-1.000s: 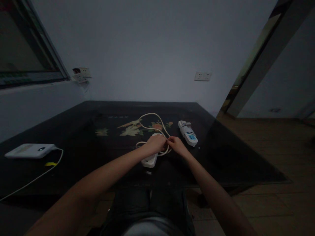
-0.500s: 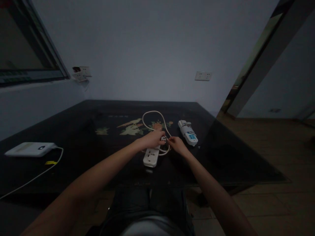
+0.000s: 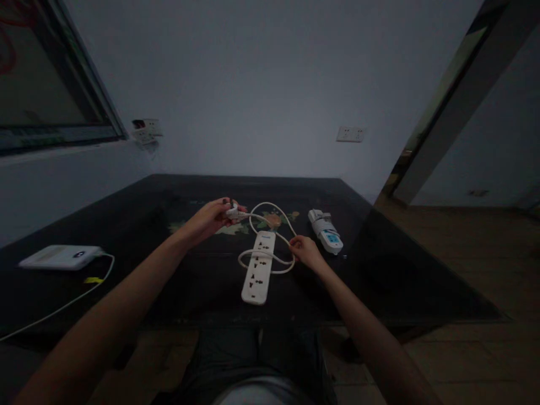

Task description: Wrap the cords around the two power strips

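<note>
A white power strip (image 3: 258,275) lies on the dark table, its sockets facing up. Its white cord (image 3: 265,203) loops over and around it. My left hand (image 3: 213,216), up and to the left of the strip, is closed on the plug (image 3: 234,212) at the cord's end. Right of the strip, my right hand (image 3: 304,250) pinches the cord between thumb and fingers. Farther right lies a second white power strip (image 3: 327,232) with a blue label, its cord wrapped around its body.
On the left of the black table (image 3: 371,292) rests a white power bank (image 3: 61,257) with a white cable (image 3: 63,307) running off the near edge. Wall sockets (image 3: 351,134) are on the wall behind. A window (image 3: 50,84) is at the far left.
My left hand has moved left and away from the strip, carrying the plug. The strip's sockets are now uncovered. My right hand stays at the cord, slightly farther right.
</note>
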Demonstrator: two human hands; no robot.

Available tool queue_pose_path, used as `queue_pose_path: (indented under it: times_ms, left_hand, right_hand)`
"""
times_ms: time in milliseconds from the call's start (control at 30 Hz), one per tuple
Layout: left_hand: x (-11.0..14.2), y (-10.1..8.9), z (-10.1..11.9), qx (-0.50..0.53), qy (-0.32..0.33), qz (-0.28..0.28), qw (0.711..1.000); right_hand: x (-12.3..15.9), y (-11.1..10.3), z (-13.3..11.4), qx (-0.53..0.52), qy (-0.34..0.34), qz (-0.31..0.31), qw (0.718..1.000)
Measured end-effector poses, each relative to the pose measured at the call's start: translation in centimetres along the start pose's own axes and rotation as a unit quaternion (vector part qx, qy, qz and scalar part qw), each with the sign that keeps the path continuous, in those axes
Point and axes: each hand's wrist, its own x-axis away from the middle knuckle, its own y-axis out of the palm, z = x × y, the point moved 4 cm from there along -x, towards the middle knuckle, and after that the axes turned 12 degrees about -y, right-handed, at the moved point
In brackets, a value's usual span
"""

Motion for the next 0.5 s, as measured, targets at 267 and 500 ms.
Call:
queue_pose_path:
  times_ms: [267,500]
  left_hand:
    - [0.0,1.5,-1.1,0.078,0.000,-0.068,0.995]
    - [-1.7,5.9,-1.1,0.041,0.014,-0.126,0.991]
  right_hand:
    - [-0.1,0.0,-0.6,0.019,-0.024,-0.008,1.000]
    - [-0.7,0.0,-1.1,0.021,-0.051,0.006,0.998]
